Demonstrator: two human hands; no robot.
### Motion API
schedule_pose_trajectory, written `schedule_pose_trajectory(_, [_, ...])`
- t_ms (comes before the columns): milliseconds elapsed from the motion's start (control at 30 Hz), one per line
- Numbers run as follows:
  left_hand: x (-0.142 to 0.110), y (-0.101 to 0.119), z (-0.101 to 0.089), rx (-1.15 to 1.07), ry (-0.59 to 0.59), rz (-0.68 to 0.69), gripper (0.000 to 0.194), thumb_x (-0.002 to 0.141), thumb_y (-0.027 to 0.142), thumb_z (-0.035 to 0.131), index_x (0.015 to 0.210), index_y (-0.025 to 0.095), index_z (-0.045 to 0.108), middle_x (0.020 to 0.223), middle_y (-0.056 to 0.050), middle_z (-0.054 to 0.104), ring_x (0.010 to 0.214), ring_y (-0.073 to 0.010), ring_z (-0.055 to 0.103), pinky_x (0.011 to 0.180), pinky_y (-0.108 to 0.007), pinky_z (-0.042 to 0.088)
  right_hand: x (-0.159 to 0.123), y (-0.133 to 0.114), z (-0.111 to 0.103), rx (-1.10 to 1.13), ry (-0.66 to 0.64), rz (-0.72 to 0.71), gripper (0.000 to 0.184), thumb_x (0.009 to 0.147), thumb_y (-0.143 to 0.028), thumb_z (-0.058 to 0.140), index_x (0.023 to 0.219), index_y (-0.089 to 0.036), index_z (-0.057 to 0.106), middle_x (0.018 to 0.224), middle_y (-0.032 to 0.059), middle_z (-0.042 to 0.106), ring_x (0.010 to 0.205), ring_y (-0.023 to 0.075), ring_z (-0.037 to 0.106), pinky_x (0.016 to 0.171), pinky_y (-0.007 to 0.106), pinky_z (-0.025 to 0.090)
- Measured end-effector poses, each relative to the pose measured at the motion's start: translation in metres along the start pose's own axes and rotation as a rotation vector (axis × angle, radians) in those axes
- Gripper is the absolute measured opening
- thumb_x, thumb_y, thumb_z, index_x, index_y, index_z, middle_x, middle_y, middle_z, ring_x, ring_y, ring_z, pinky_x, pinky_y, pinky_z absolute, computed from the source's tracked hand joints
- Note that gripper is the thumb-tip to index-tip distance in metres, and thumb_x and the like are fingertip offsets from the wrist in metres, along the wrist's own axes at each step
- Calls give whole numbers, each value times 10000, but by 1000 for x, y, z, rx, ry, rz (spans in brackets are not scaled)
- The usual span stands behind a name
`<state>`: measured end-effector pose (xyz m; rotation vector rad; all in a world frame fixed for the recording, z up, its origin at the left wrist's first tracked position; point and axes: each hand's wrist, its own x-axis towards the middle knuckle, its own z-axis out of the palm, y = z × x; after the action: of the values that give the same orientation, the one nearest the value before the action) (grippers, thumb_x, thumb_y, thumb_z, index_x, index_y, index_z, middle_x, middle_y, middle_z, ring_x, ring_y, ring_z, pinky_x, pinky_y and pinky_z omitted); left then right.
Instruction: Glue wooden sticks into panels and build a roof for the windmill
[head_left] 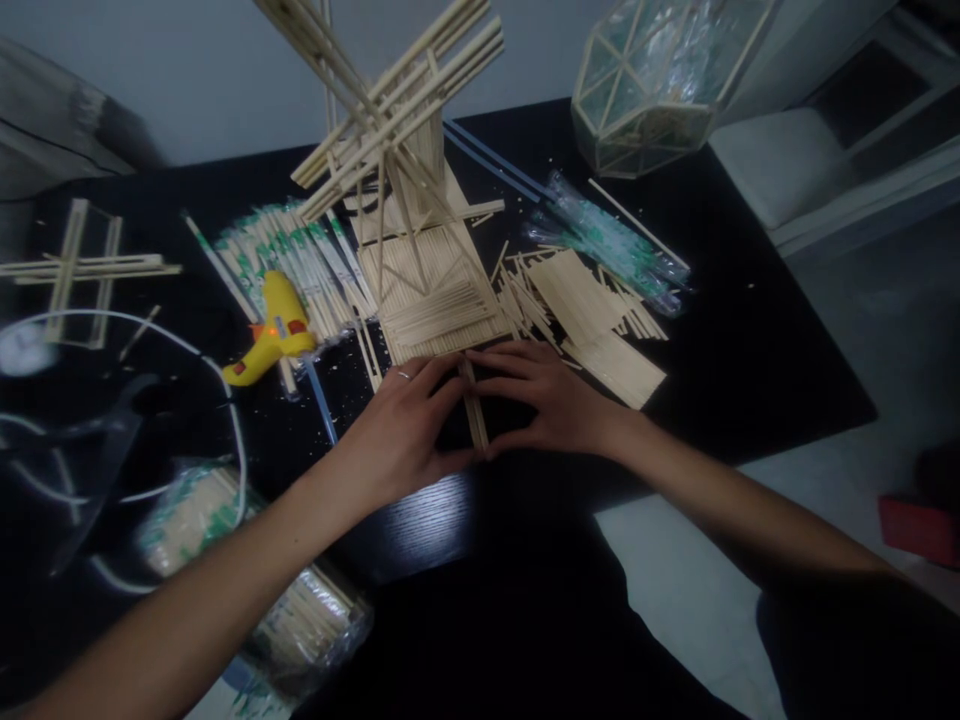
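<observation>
A small bundle of short wooden sticks (475,415) lies lengthwise between my two hands at the table's near side. My left hand (409,425) presses it from the left with thumb and fingertips, a ring on one finger. From the other side, the fingers and thumb of my right hand (544,400) close on the same sticks. Just beyond my fingertips is a wooden windmill model (431,250) with crossed stick blades (405,110), standing on a slatted base. Loose short sticks (442,312) rest on that base.
A yellow glue gun (276,330) lies left on packaged sticks (285,250), its white cord looping leftward. Flat stick panels (577,295) and scattered pieces lie right. A crossed stick frame (82,268), a bag of sticks (315,620) and a glass terrarium (652,90) surround the work.
</observation>
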<state>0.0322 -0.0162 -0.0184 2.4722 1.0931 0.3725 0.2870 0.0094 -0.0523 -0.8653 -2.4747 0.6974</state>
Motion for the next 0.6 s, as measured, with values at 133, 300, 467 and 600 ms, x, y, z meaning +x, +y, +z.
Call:
schedule_pose_trajectory(133, [0, 1, 0, 9, 2, 2, 562, 912, 559, 763, 1286, 162, 624, 1500, -202, 572, 1350, -389, 565, 1120, -581, 482, 0, 0, 0, -5, -14, 9, 626, 785, -607, 884, 1308, -290, 749, 1567, 89, 614, 1447, 342, 524, 1177, 568, 433])
schedule_pose_trajectory(300, [1, 0, 0, 9, -7, 1, 579, 915, 568, 756, 1311, 171, 614, 1506, -195, 567, 1357, -389, 560, 1121, -579, 478, 0, 1, 2, -17, 2, -8, 679, 771, -619, 888, 1338, -279, 731, 1560, 95, 620, 1439, 339, 530, 1172, 562, 439])
schedule_pose_trajectory(467, [0, 0, 0, -1, 8, 7, 562, 920, 563, 753, 1307, 177, 621, 1499, -195, 573, 1347, -388, 569, 1107, -588, 482, -1, 2, 2, -20, -1, -11, 684, 796, -622, 867, 1374, -291, 714, 1569, 93, 612, 1444, 342, 517, 1171, 579, 434])
schedule_pose_trajectory(600, [1, 1, -1, -3, 5, 4, 560, 918, 566, 752, 1304, 182, 622, 1503, -192, 572, 1355, -393, 562, 1114, -596, 476, -1, 2, 1, -11, -19, -9, 681, 808, -610, 862, 1388, -288, 708, 1584, 97, 596, 1461, 343, 498, 1182, 584, 426])
